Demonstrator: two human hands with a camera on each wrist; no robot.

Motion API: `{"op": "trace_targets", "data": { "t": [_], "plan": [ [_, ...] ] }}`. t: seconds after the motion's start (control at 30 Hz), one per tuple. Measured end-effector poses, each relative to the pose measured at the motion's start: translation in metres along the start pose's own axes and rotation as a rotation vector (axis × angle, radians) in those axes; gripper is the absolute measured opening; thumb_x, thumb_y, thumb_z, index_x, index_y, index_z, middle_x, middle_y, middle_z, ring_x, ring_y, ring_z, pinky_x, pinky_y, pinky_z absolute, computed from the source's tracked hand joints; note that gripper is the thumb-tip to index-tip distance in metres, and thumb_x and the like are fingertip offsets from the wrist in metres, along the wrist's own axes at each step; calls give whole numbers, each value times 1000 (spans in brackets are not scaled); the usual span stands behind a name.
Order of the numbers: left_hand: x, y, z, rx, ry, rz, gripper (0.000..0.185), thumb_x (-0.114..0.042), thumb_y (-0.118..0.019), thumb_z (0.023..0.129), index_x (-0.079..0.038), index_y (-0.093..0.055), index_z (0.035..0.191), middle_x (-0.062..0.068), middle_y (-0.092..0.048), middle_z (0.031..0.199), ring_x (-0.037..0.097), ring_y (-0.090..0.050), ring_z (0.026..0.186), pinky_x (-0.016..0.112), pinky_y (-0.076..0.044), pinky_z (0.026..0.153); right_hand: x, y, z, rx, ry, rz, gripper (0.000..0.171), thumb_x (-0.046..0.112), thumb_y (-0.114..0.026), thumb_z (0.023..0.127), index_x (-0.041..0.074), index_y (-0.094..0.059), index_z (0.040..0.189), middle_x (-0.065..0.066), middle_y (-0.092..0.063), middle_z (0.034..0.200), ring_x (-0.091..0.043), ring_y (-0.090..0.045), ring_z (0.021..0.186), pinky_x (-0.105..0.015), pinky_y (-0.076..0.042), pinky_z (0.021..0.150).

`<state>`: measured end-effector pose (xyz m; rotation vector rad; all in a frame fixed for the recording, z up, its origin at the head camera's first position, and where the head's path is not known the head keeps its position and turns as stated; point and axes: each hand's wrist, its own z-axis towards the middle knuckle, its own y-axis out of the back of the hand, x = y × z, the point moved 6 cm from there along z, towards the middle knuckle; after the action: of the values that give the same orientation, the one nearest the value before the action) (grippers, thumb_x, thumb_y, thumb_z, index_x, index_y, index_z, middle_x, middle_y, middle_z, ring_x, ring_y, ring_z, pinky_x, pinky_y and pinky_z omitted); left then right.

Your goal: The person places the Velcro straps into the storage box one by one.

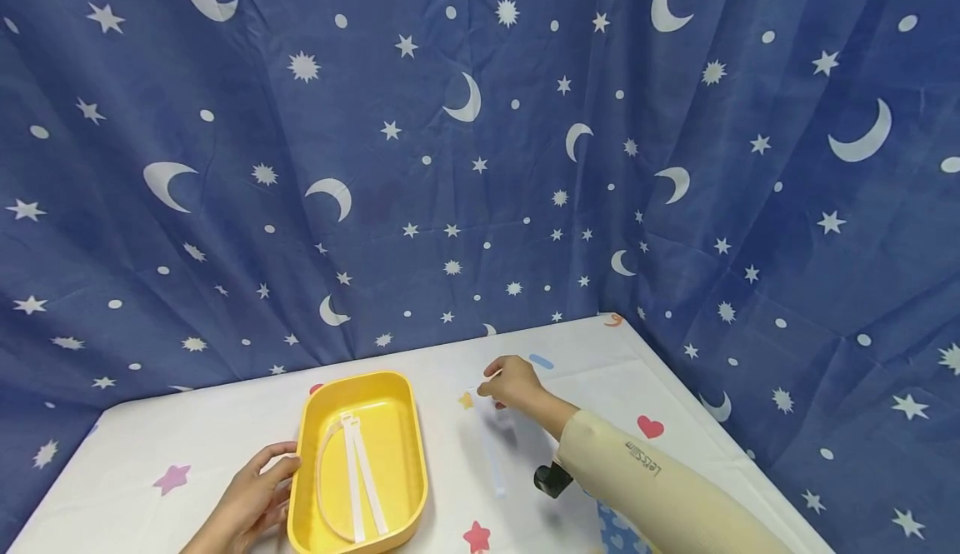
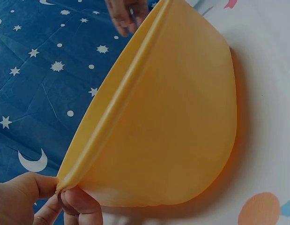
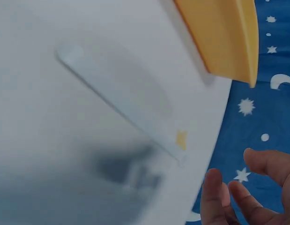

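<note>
My left hand (image 1: 251,500) grips the left rim of a yellow plastic tub (image 1: 358,381); thumb and fingers pinch its edge in the left wrist view. Inside the tub lie white flat strips (image 1: 352,475) and a thin, pale curved band (image 1: 320,483). To the right of the tub, another flat white strip (image 3: 116,101) lies on the white tablecloth. My right hand (image 1: 513,383) hovers at the far end of that strip. The right wrist view shows its thumb and fingers spread apart, with nothing between them.
A blue patterned item (image 1: 621,531) is partly hidden under the right sleeve (image 1: 652,479). Beside that sleeve is a black rounded object (image 1: 552,481). A blue curtain (image 1: 420,196) with moons and stars hangs along the table's back and right edges.
</note>
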<state>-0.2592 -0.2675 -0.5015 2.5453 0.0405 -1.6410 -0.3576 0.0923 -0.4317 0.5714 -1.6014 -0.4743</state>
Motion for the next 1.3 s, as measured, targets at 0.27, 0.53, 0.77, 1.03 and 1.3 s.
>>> {"op": "trace_targets", "data": {
  "t": [0.27,0.53,0.77,1.03,1.3],
  "plan": [
    [0,-1,0,1,1,-6,48,-23,-56,98,-2,-39,138,3,-67,94,14,-65,77,31,-58,64,-28,-10,-5,-1,9,-2,32,6,-78,76,-5,-65,103,-6,-61,71,-25,-67,59,-30,-57,56],
    [0,-2,-1,0,8,-18,48,-22,-56,98,-3,-39,139,4,-66,93,14,-66,75,30,-59,64,-49,-24,-6,-15,-33,2,24,7,-80,76,-1,-65,93,-4,-60,63,-11,-55,51,-22,-51,50],
    [0,-2,-1,-2,7,-8,48,-23,-55,98,-3,-39,139,4,-66,93,13,-65,73,29,-58,62,-56,-35,-15,-61,22,-45,22,8,-83,74,0,-64,84,-2,-58,67,-11,-53,57,-21,-47,52],
    [-1,-2,-2,-4,9,-5,49,-23,-55,99,-3,-38,140,2,-66,92,13,-64,73,28,-57,61,-53,-37,-14,-171,86,-146,26,8,-88,66,3,-64,75,-3,-61,72,-17,-55,69,-32,-50,63],
    [-1,0,-1,-3,5,-4,49,-23,-55,98,-3,-37,140,2,-67,92,13,-65,75,29,-57,62,-49,-32,-13,-175,66,-116,22,0,-87,63,2,-68,73,-3,-61,68,-15,-56,63,-27,-49,59]
  ]
}}
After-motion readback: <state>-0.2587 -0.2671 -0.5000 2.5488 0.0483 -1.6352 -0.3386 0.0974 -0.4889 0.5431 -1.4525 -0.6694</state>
